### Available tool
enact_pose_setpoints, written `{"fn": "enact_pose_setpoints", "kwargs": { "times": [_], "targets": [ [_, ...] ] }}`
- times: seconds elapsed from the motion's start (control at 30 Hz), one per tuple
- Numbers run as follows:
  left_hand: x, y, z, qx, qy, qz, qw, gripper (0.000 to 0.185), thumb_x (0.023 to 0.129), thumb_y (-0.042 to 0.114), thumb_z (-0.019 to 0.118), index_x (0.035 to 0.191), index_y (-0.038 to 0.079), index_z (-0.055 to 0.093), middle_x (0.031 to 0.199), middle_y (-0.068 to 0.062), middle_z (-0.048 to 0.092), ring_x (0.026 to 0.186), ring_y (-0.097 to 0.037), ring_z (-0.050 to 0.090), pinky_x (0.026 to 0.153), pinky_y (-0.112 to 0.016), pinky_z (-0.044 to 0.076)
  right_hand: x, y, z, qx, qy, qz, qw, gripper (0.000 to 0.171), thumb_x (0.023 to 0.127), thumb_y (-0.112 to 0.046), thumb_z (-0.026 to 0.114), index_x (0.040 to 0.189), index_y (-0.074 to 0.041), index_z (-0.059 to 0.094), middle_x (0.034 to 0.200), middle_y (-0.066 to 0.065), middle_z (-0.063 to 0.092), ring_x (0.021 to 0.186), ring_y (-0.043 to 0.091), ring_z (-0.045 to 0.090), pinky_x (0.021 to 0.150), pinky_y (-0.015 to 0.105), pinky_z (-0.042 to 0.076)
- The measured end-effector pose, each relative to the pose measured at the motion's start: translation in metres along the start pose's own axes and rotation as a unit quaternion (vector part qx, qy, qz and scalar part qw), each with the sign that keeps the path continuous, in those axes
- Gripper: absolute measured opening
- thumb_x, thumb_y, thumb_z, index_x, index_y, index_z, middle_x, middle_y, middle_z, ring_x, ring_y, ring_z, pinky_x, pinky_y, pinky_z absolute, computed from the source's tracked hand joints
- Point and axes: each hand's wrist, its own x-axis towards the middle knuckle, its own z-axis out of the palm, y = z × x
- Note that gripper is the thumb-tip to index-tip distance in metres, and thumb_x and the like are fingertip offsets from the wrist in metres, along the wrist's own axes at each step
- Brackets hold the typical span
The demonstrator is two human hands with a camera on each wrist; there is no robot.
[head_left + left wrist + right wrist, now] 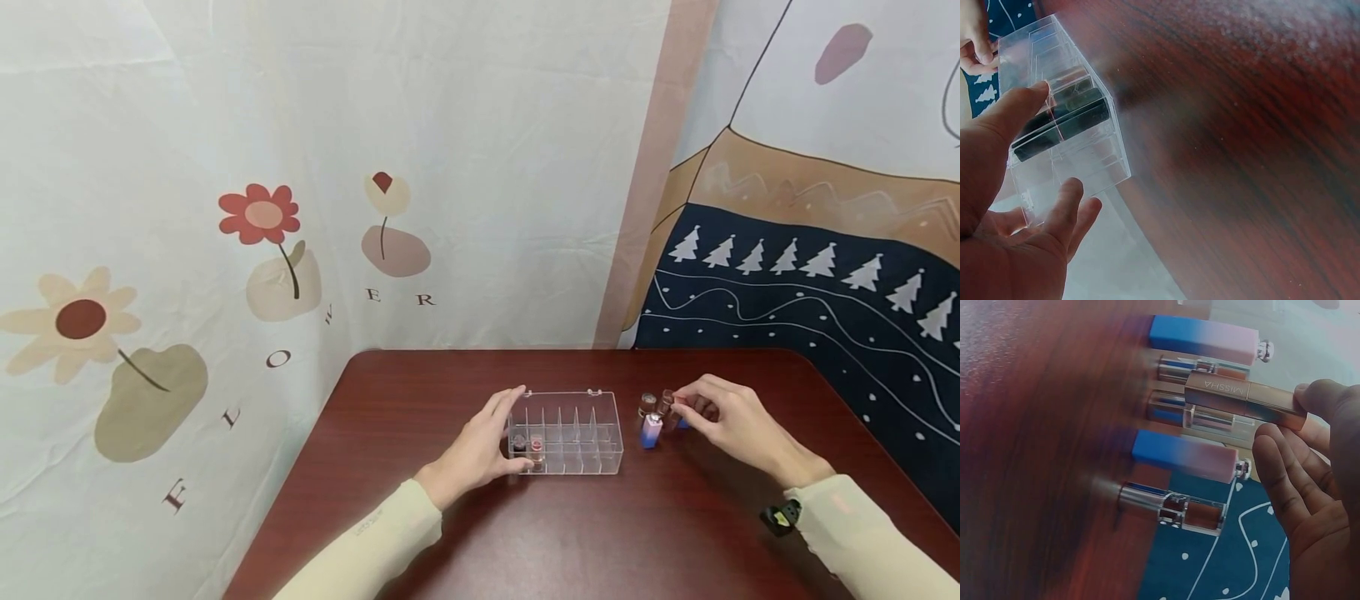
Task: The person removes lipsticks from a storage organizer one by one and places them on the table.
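My left hand holds a clear divided box at its left end, thumb at the front and fingers toward the back. In the left wrist view a dark tube stands inside the box, close to the thumb. Beside it in the head view is a clear tube with a red top. With thumb and fingertips my right hand pinches a rose-gold lipstick marked MISSHA. Close by stand blue-and-pink lipsticks and several lip gloss tubes with clear parts.
The box and the tubes stand on a dark red-brown table. A pale cloth with flower prints hangs behind it. Another cloth with navy hills and white trees hangs at the right. A black wristband is at my right sleeve.
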Motion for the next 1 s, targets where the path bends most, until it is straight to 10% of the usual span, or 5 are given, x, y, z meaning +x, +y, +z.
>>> {"fn": "enact_pose_setpoints", "kwargs": {
  "times": [1.0],
  "targets": [
    [0.000,0.002,-0.001,-0.001,-0.005,-0.003,1.0000,0.117,0.088,0.017,0.106,0.180,0.007,0.034,0.179,-0.019,0.046,0.119,-0.035,0.086,0.112,-0.043,0.072,-0.011,0.004,0.013,0.014,-0.048,0.036,0.998,0.023,0.092,-0.008,0.099,0.107,-0.019,0.085,0.093,-0.015,0.072,0.081,-0.009,0.061,0.067,0.015,0.062]
  ]
}}
